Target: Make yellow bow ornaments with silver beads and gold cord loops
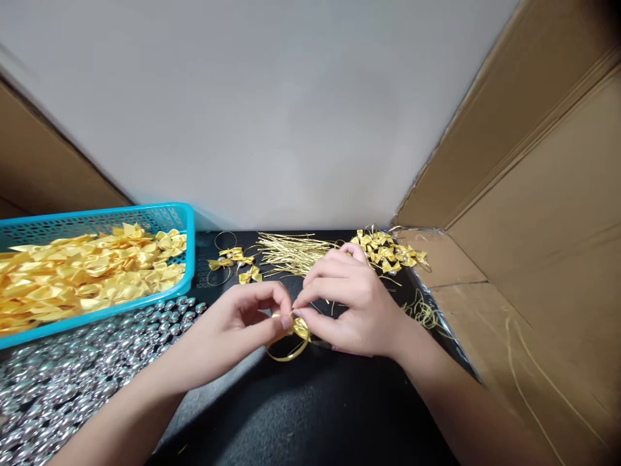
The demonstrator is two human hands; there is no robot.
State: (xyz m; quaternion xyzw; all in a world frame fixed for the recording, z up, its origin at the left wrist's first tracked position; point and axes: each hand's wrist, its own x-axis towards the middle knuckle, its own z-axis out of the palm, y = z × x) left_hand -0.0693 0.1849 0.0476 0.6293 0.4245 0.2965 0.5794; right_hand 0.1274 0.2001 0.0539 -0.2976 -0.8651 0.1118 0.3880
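My left hand pinches a small yellow ribbon bow between thumb and forefinger, low over the black work surface. From the bow hangs a loop of gold cord. My right hand is closed too, its thumb and forefinger meeting right beside the left fingertips. They seem to grip the cord by the bow, though the fingers hide most of it. Behind the hands lies a bundle of gold cord pieces.
A turquoise basket full of yellow bows stands at left, with many silver beads in front. Bows with beads and cords lie in a small group and a larger pile. Loose cords lie right. Cardboard walls flank the surface.
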